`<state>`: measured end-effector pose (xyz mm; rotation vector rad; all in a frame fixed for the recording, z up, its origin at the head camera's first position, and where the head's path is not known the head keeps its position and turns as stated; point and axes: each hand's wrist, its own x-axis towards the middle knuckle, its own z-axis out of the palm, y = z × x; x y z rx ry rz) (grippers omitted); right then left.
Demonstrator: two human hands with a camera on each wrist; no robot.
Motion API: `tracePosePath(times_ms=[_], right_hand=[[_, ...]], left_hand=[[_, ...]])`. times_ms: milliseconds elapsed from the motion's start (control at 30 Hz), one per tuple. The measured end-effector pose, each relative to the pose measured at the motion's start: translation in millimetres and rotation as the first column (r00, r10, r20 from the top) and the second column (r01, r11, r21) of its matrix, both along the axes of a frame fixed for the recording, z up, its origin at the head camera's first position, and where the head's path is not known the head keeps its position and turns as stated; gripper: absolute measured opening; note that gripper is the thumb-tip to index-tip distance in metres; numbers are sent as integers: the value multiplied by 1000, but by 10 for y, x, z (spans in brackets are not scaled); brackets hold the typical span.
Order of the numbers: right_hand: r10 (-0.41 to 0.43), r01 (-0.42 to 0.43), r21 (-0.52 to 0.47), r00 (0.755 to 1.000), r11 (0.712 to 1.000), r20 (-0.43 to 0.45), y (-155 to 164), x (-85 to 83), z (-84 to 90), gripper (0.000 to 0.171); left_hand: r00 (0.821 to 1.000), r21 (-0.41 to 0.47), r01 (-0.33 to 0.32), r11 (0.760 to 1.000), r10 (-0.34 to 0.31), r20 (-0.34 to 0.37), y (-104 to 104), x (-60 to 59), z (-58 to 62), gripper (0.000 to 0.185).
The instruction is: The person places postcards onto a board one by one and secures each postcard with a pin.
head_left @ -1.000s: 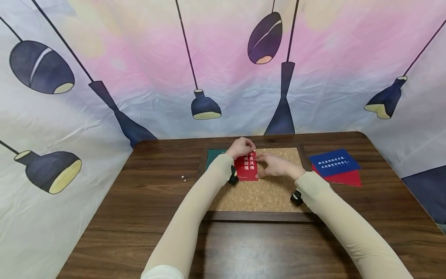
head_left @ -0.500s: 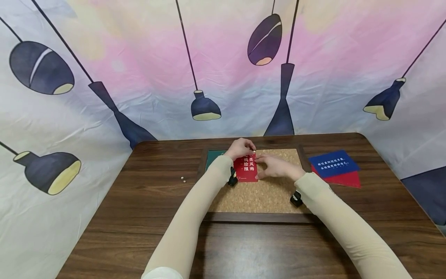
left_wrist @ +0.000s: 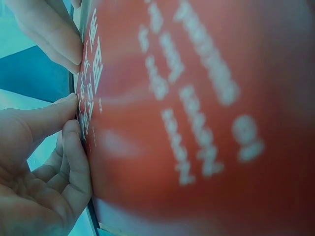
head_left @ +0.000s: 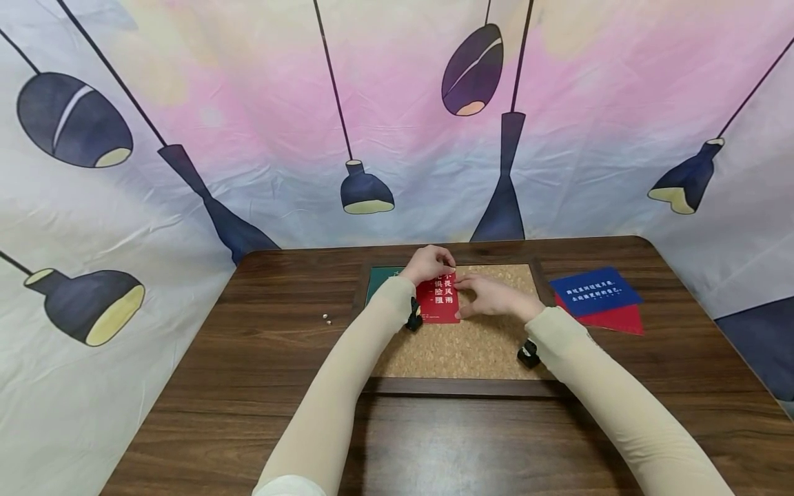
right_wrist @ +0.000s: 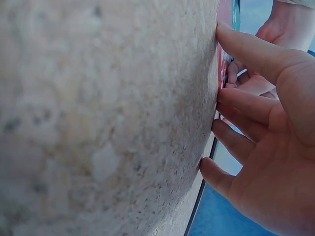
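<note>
Red card (head_left: 442, 303) flat on the cork board (head_left: 462, 344), in the board's far-left part, printed with white characters. Left hand (head_left: 428, 264) at the card's top edge, fingers curled down with their tips on the upper right corner; whether anything small is pinched there cannot be told. Right hand (head_left: 493, 295) just beside the card's right edge, fingers nearly straight, tips pressing card and cork, nothing gripped. Hands close together, nearly meeting at the card's top right corner.

Seen from the left wrist: red card (left_wrist: 197, 118) filling most of the view, blurred, curled fingers (left_wrist: 74, 162) against its edge. Seen from the right wrist: cork surface (right_wrist: 98, 118) large and close, straight fingers (right_wrist: 246, 49) touching down where the cork meets the red edge.

Green card (head_left: 380, 281) partly visible at the board's far-left corner, under the left forearm, just beside the red card. Dark wooden frame (head_left: 459, 386) bordering the cork on every side. Bare cork open below and to the right of the red card, up to the near and right frame edges.

Two small pale pins (head_left: 327, 318) on the wooden table (head_left: 248, 386), well apart from the board, to its left. Blue card (head_left: 594, 289) overlapping another red sheet (head_left: 611, 318) on the table right of the frame. Wide bare tabletop on the left and along the near edge. Backdrop cloth (head_left: 186, 138) printed with hanging lamps behind the table's far edge.
</note>
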<state>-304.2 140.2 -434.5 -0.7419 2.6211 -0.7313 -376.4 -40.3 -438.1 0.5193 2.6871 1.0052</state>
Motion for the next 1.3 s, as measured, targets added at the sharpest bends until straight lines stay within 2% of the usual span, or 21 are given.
tracePosePath(times_ms=[633, 1300], right_hand=[[-3, 4, -14, 999, 1000, 42, 4, -8, 16, 72], [1, -1, -1, 1000, 1000, 20, 10, -7, 3, 72]], left_hand=[[1000, 4, -19, 1000, 19, 9, 1, -13, -23, 11], [998, 31, -50, 998, 49, 35, 2, -6, -17, 13]])
